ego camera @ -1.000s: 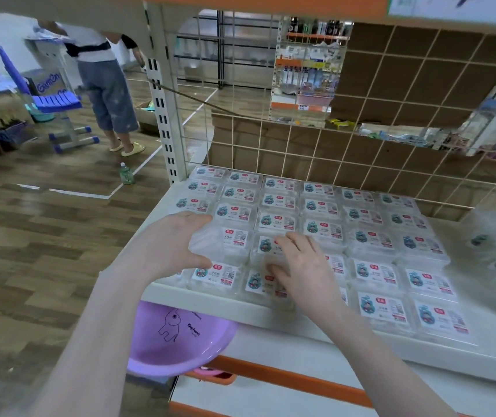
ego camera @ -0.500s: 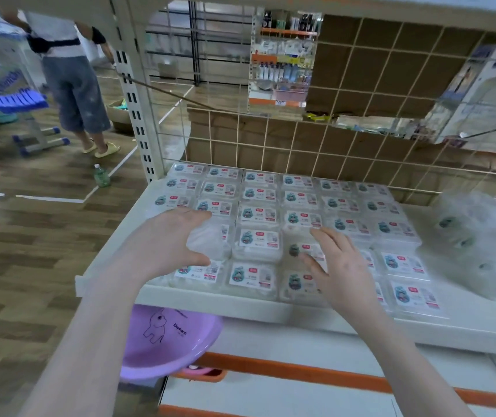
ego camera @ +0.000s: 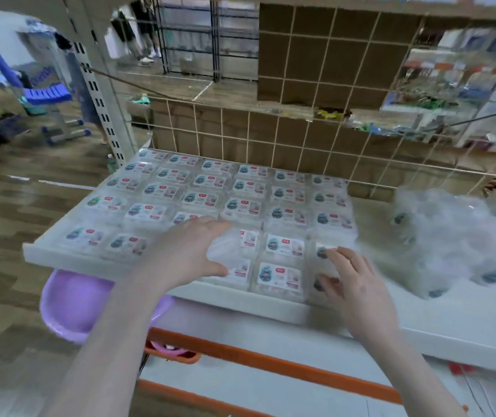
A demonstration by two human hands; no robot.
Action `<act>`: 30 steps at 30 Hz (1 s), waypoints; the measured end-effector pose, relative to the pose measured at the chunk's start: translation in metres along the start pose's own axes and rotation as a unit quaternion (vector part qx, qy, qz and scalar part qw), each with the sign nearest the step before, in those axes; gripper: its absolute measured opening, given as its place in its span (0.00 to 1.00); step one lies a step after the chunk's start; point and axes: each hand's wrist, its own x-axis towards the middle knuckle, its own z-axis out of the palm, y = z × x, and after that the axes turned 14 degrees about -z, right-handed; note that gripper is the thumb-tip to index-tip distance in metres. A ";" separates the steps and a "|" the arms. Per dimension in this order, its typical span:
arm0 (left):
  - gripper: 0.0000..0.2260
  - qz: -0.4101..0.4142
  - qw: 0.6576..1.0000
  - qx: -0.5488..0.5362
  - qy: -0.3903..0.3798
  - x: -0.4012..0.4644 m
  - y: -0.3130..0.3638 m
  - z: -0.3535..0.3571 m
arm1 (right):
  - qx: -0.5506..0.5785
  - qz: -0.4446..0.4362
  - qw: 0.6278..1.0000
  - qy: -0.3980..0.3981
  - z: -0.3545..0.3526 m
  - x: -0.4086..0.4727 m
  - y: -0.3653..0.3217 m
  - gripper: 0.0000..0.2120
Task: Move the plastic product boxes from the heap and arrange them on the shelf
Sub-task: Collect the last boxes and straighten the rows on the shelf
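**Hands on the front rows of boxes at the shelf edge**

The plastic boxes (ego camera: 242,206) lie flat in a grid that covers the left and middle of the white shelf (ego camera: 439,323), labels facing up. The heap (ego camera: 448,239), a blurred pile of the same boxes in clear wrapping, sits on the shelf to the right of the grid, just beside its last column.

The left hand (ego camera: 189,251) is over the front two rows, palm down. Its fingers reach forward and curl over the far side of a clear box (ego camera: 234,254), and the thumb closes against the near side, so the box sits between fingers and thumb. The forearm rises from the lower left, crossing above the purple basin (ego camera: 72,308) under the shelf.

The right hand (ego camera: 358,287) is at the front right corner of the grid, near the heap. Its fingers are spread and slightly bent, with the fingertips (ego camera: 331,254) resting on the tops of the last column's front boxes; motion blur hides whether any box is gripped. The forearm comes in from the lower right.
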 end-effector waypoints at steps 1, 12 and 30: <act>0.37 -0.001 1.000 0.002 -0.003 0.000 0.010 0.005 | 0.004 -0.008 1.000 0.002 -0.001 -0.003 0.007 0.19; 0.37 -0.039 0.998 0.030 -0.045 0.006 0.058 0.039 | 0.009 -0.078 0.991 0.104 0.022 -0.015 0.031 0.11; 0.15 -0.038 0.986 -0.114 -0.114 0.017 0.059 0.000 | 0.014 -0.074 0.993 0.092 0.024 -0.017 0.034 0.16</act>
